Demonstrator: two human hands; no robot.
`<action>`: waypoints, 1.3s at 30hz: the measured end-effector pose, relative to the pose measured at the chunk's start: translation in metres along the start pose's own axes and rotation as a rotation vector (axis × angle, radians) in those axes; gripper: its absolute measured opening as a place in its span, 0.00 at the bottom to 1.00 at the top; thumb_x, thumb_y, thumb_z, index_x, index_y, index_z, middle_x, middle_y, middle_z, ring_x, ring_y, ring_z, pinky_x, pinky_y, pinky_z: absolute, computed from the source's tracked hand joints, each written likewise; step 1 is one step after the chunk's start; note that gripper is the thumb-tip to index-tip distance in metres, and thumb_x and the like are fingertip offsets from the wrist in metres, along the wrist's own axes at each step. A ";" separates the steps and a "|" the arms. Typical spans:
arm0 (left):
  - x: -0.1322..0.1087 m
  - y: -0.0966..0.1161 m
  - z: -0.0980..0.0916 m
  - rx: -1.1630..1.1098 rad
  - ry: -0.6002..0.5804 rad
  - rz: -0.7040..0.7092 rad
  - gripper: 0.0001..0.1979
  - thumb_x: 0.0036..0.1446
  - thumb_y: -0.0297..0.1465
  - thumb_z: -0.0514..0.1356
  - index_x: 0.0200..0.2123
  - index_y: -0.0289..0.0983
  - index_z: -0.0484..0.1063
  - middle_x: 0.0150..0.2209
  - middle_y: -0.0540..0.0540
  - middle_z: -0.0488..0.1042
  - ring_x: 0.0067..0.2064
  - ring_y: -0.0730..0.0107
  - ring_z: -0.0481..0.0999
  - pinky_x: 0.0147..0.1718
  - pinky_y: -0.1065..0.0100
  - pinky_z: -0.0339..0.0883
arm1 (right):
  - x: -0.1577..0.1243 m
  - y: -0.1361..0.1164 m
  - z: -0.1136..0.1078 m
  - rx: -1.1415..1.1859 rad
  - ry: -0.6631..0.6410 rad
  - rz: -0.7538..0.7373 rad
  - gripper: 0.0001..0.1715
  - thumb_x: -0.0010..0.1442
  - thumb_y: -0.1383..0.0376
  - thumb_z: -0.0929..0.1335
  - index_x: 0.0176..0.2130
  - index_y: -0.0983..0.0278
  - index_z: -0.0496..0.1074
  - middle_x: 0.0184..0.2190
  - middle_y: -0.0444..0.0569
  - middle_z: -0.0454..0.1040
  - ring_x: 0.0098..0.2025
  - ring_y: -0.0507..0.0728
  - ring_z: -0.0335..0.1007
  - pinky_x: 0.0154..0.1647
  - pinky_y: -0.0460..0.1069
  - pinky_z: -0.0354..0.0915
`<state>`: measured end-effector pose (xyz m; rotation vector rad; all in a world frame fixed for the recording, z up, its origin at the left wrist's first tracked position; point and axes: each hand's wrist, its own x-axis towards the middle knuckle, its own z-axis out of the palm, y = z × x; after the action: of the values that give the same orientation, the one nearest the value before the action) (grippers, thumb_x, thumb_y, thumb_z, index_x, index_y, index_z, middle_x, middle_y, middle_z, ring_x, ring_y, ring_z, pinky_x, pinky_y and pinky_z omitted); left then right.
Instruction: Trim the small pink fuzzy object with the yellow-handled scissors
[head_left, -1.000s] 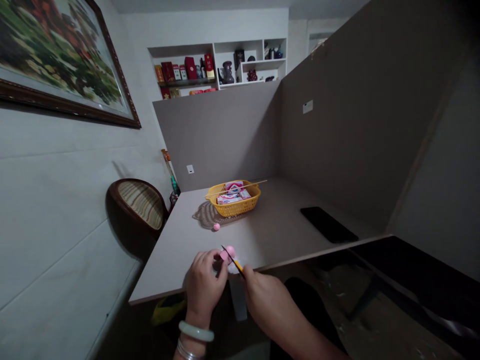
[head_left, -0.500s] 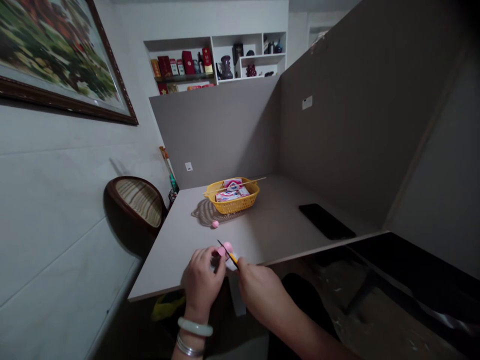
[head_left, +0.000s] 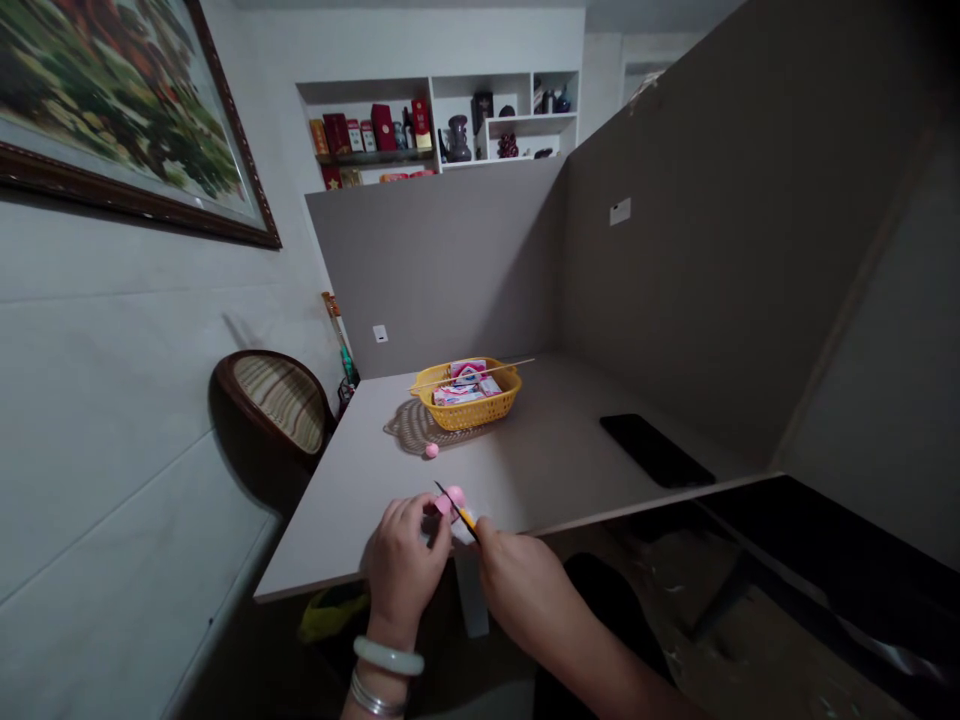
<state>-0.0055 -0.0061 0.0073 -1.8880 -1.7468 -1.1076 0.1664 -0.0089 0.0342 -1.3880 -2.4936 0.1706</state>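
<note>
Pink ball (head_left: 453,500) pinched in left hand (head_left: 401,568), yellow pointed tool (head_left: 466,518) pinched in right hand (head_left: 516,590)

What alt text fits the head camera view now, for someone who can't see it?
A person's left hand holds a pink object while the right hand holds a small yellow-handled blade against it, near the edge of a grey table. Farther along sit a yellow plastic basket of packets, a small pink ball and a black phone.

Counts: one bare left hand (head_left: 401,570), one bare right hand (head_left: 517,590), one slim yellow-handled cutter with black blade (head_left: 466,518), two round pink balls ( (head_left: 453,499), (head_left: 431,451)), one yellow plastic basket (head_left: 480,412), one thin wooden skewer (head_left: 510,366), one round woven mat (head_left: 403,430), one flat black smartphone (head_left: 656,450).
</note>
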 end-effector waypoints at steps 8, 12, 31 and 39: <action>-0.001 0.001 -0.001 0.022 0.008 -0.025 0.04 0.61 0.33 0.59 0.37 0.40 0.70 0.35 0.46 0.75 0.39 0.61 0.73 0.37 0.63 0.67 | -0.019 0.007 0.010 0.014 -0.034 -0.002 0.14 0.64 0.76 0.58 0.41 0.64 0.67 0.31 0.50 0.79 0.31 0.57 0.77 0.24 0.48 0.52; -0.001 0.003 -0.001 0.019 0.011 -0.031 0.03 0.60 0.33 0.58 0.35 0.39 0.69 0.33 0.47 0.74 0.38 0.62 0.73 0.36 0.64 0.66 | 0.001 0.000 0.002 -0.012 -0.036 0.003 0.11 0.65 0.75 0.59 0.41 0.64 0.67 0.30 0.50 0.79 0.31 0.58 0.77 0.23 0.48 0.50; -0.003 0.000 0.000 -0.034 0.001 -0.029 0.03 0.61 0.33 0.58 0.37 0.40 0.70 0.35 0.47 0.74 0.38 0.62 0.73 0.37 0.63 0.67 | -0.016 0.011 0.015 0.116 -0.025 -0.036 0.13 0.65 0.75 0.58 0.41 0.63 0.67 0.32 0.48 0.79 0.32 0.57 0.77 0.26 0.49 0.49; -0.002 0.000 0.001 -0.018 0.020 -0.016 0.04 0.61 0.34 0.58 0.36 0.40 0.69 0.34 0.46 0.75 0.38 0.61 0.73 0.36 0.63 0.67 | 0.003 -0.001 0.003 -0.005 -0.022 0.006 0.11 0.64 0.75 0.59 0.40 0.64 0.67 0.30 0.50 0.79 0.30 0.58 0.77 0.23 0.50 0.46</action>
<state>-0.0046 -0.0063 0.0053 -1.8702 -1.7498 -1.1479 0.1630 -0.0064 0.0319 -1.4030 -2.5100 0.1816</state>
